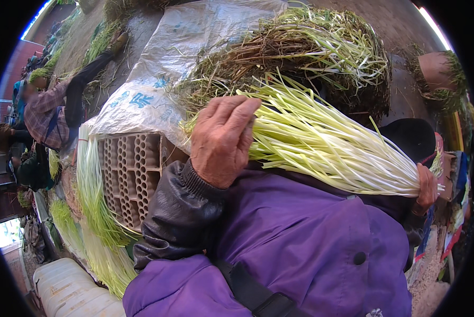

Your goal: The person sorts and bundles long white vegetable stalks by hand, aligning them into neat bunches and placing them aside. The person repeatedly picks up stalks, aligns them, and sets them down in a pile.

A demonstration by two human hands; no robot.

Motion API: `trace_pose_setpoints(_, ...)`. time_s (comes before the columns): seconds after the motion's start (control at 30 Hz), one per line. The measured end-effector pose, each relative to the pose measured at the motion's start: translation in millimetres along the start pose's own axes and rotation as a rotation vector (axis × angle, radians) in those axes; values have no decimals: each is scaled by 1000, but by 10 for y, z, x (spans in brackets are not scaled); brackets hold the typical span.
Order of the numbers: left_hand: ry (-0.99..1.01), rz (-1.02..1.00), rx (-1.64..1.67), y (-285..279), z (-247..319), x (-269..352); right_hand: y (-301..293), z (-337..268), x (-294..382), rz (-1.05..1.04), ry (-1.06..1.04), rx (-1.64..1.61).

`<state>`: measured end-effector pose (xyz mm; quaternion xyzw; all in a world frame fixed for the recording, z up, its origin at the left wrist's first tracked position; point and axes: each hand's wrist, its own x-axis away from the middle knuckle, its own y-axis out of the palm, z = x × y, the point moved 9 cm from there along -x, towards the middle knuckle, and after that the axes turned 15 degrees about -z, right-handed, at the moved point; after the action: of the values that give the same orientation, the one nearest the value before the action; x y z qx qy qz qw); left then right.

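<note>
A long bundle of blanched garlic chives (320,138), white at the stem end and yellow-green at the leaf tips, lies slanted across my lap. My right hand (426,190) grips it around the white ends at the right. At the leafy end is my left hand (224,138), its back towards me and its fingers close together and bent. It touches or overlaps the leaves; its palm is hidden, so whether it grips any cannot be seen. Just beyond the bundle rises a heap of chives with brown, withered leaves (300,51).
A printed plastic sack (142,95) drapes over a brick-like block with round holes (130,174), left of my arm. Chive bundles (98,206) hang beside it. A whitish ribbed plastic container (70,287) stands lower left. Another person (48,111) sits at far left.
</note>
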<state>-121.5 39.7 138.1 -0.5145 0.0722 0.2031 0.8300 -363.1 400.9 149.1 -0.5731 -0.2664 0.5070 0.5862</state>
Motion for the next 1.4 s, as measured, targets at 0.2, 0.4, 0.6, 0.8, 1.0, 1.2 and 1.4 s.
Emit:
trace_pose_setpoints(0.2,70,-234,-10,325,237,-154,-13,-9,0,-1,11,8)
trace_pose_setpoints(0.4,47,-242,-59,298,337,6,-38,-29,-10,8,-10,-13)
trace_pose_setpoints(0.6,64,-196,-69,248,375,81,-21,-19,3,25,-9,-10)
trace_pose_setpoints(0.8,89,-179,-71,206,405,102,-17,-4,28,28,1,-14)
trace_pose_setpoints(1.0,32,-135,19,178,321,98,-12,-8,39,36,-3,-13)
trace_pose_setpoints(1.2,-190,-25,271,237,-51,34,-5,-3,39,23,-2,-11)
trace_pose_setpoints(1.4,-278,-131,320,422,-300,-137,-10,-6,36,10,-4,-19)
